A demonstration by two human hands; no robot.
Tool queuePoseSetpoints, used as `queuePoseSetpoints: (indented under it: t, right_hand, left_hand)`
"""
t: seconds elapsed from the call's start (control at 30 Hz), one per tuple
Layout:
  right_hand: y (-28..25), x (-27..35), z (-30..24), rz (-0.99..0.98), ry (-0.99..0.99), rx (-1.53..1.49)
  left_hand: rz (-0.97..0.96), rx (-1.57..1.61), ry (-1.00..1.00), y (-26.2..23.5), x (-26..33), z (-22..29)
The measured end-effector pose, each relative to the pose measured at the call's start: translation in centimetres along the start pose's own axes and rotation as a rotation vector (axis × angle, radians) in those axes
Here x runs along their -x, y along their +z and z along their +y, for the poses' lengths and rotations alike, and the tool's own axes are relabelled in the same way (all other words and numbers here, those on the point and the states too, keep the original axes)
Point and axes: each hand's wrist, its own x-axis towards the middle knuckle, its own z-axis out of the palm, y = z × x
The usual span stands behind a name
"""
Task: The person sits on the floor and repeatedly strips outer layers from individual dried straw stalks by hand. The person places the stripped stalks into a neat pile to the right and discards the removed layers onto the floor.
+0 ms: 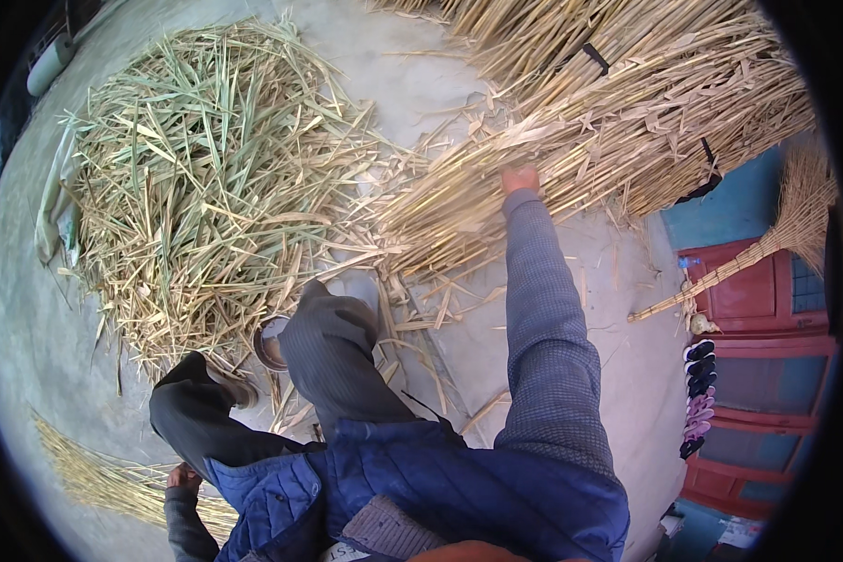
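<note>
The right hand reaches far out and digs into a big bundle of dry reed stalks lying on the ground. Its fingers are tucked down among the stalks, so it looks like it is grabbing some, but I cannot tell how tight the grip is. The left hand is down low on the near left. It rests on a thin row of clean yellow stalks spread on the concrete floor, and I cannot tell if it is open or closed.

On the far left is a big heap of loose leaves and husks, green and yellow mixed. It looks like the peeled-off bits. That heap is already large, so a good deal of work seems done. But the big bundle on the far right is still thick and leafy, and the clean row is small, so much seems left.

A small round bowl sits by the person's knee. A straw broom leans on a red door at the right, with shoes beside it.
</note>
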Motion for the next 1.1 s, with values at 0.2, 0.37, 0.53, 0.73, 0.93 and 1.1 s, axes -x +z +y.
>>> queuePoseSetpoints:
  t: [0.2,0.37,0.53,0.73,0.93,1.1]
  right_hand:
    - [3.4,-1.3,-2.1,0.143,0.165,-0.131]
    - [3.0,-2.1,-0.6,-0.011,0.197,-0.472]
    - [-1.3,-0.2,-0.4,-0.291,0.074,-0.851]
    - [-3.4,0.6,-2.3,-0.124,-0.062,-0.373]
    - [-2.5,-0.4,-4.7,0.179,-0.274,0.132]
    - [-1.3,-2.7,-4.2,0.070,0.194,-0.463]
  left_hand:
    - [-0.015,-0.017,-0.002,-1.5,0.8,0.5]
    - [-0.001,-0.057,-0.044,-1.8,1.2,-0.2]
    - [-0.043,0.039,0.011,-0.6,-0.1,-0.6]
    - [0.010,-0.026,0.028,-1.4,-1.3,1.2]
    - [0.029,-0.029,0.026,-1.9,0.3,2.3]
    - [-0.064,-0.031,-0.042,-1.4,0.7,1.2]
